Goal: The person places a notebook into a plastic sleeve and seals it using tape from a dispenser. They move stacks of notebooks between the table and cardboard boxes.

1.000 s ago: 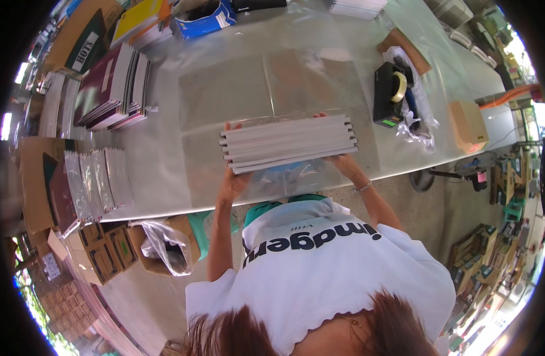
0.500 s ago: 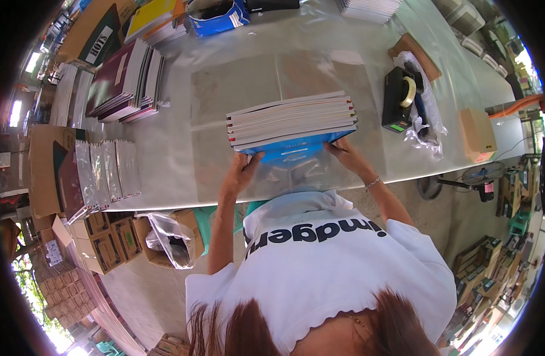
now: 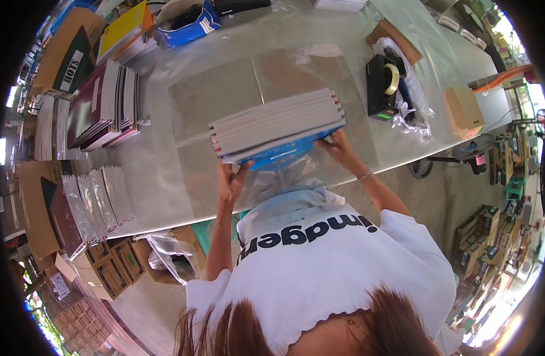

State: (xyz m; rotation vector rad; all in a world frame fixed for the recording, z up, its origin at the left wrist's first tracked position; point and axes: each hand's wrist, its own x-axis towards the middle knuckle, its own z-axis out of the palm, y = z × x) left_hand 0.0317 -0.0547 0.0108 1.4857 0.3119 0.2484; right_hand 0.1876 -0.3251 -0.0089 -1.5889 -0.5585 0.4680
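Observation:
A thick stack of notebooks [image 3: 275, 124] stands on edge over the table, its white page edges facing up and a blue cover facing me. At its left end my left hand [image 3: 232, 178] grips it, thumb pressed on the blue cover. Round the right end my right hand [image 3: 338, 147] is closed, the thumb also on the cover. The fingers behind the stack are partly hidden. Beneath lies the table [image 3: 154, 196], covered with clear plastic sheeting.
Maroon notebooks [image 3: 103, 107] are piled at the left, with plastic-wrapped ones [image 3: 100, 199] nearer me. To the right sits a black tape dispenser [image 3: 380, 89] beside crumpled plastic and a cardboard piece. A blue box [image 3: 189, 26] stands at the back; a small carton [image 3: 464, 113] is at the right edge.
The view has turned, so the table appears tilted. Both hands still hold the stack, which now slants with its left end lower in the picture.

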